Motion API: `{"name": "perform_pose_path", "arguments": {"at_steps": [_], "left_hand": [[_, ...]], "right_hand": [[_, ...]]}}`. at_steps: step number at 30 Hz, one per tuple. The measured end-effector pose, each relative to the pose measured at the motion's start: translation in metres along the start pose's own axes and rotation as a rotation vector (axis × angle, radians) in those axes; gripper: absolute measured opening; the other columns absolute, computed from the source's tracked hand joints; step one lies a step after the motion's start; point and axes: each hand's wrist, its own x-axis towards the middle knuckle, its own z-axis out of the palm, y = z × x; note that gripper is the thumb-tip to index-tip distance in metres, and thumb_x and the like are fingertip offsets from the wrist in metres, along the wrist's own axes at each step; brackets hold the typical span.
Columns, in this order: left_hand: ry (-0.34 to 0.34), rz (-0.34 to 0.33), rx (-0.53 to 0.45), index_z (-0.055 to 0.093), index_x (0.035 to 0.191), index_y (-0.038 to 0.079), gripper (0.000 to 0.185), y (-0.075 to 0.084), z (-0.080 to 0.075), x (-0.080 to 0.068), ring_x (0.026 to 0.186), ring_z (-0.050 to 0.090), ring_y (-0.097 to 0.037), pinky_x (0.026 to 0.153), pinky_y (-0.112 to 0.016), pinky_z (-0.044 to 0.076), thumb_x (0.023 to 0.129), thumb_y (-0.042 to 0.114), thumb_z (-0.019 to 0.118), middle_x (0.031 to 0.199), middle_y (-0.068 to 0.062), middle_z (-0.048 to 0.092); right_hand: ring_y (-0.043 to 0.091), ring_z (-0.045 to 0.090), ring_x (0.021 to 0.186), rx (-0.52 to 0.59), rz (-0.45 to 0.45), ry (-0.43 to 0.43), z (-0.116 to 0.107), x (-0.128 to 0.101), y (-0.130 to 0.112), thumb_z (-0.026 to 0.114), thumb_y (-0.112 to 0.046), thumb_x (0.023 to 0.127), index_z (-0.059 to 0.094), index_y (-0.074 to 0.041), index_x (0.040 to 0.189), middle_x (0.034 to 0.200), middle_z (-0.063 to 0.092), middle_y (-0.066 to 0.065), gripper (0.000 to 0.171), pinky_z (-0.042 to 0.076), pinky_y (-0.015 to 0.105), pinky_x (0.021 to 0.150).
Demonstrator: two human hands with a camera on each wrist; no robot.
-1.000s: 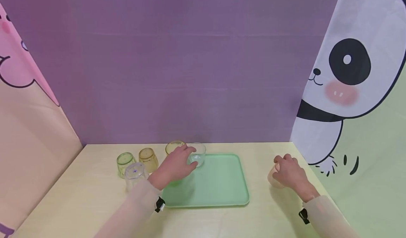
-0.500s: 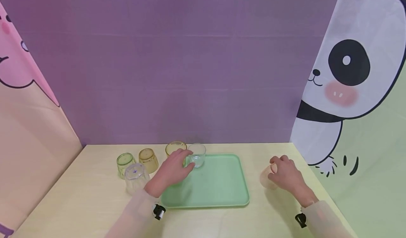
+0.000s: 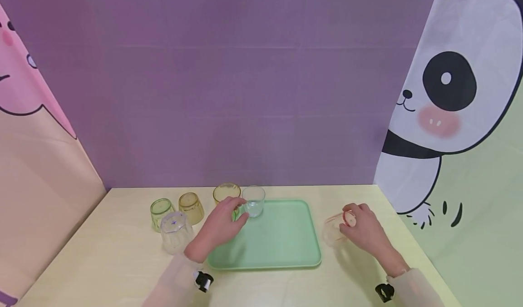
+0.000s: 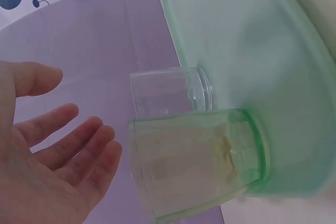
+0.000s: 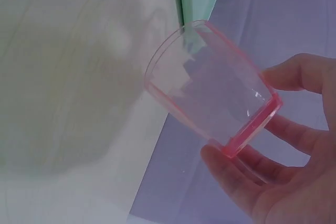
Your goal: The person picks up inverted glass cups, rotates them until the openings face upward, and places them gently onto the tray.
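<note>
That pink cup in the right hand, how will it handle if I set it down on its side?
The pink cup looks like thin, clear plastic, so probably light and stiff, not fragile. The right hand holds it tilted by its base. Its round, tapered wall would likely roll in a curve. The smooth surface may slip between fingers.

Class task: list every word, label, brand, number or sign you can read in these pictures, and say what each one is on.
There is no readable text anywhere.
Clear cup: a small bluish mark on its upturned base, too blurred to read.
Pink cup, tray and the other cups: no text.
Panda backdrop: a drawing only, no words.
</note>
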Motion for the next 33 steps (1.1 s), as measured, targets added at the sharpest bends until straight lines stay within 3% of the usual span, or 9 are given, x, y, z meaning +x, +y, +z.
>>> {"name": "perform_pose_path", "arguments": {"at_steps": [13,20,33], "left_hand": [[0.033,-0.024,-0.094,0.067,0.121,0.006,0.028,0.001,0.007,-0.005,0.1,0.06,-0.027,0.085,-0.043,0.049,0.094,0.016,0.068,0.109,-0.005,0.065],[0.049,-0.019,-0.105,0.067,0.121,0.004,0.03,0.003,0.009,-0.005,0.102,0.062,-0.03,0.086,-0.044,0.05,0.094,0.017,0.069,0.109,-0.007,0.065],[0.092,-0.004,-0.203,0.062,0.129,0.0,0.038,0.005,0.02,-0.012,0.105,0.062,-0.033,0.088,-0.046,0.053,0.093,0.012,0.069,0.119,-0.01,0.063]], "right_hand": [[0.02,0.053,0.079,0.151,0.003,0.041,0.007,-0.003,-0.009,0.075,-0.014,0.083,0.065,-0.003,0.115,0.103,0.058,0.017,0.035,0.047,0.033,0.067],[0.025,0.059,0.094,0.284,-0.016,0.04,0.012,-0.006,-0.013,0.077,-0.01,0.085,0.065,-0.002,0.118,0.105,0.06,0.013,0.036,0.057,0.027,0.075],[0.024,0.062,0.102,0.448,0.064,0.001,0.027,-0.009,-0.013,0.077,-0.014,0.089,0.065,-0.005,0.121,0.109,0.064,0.008,0.035,0.055,0.031,0.084]]}}
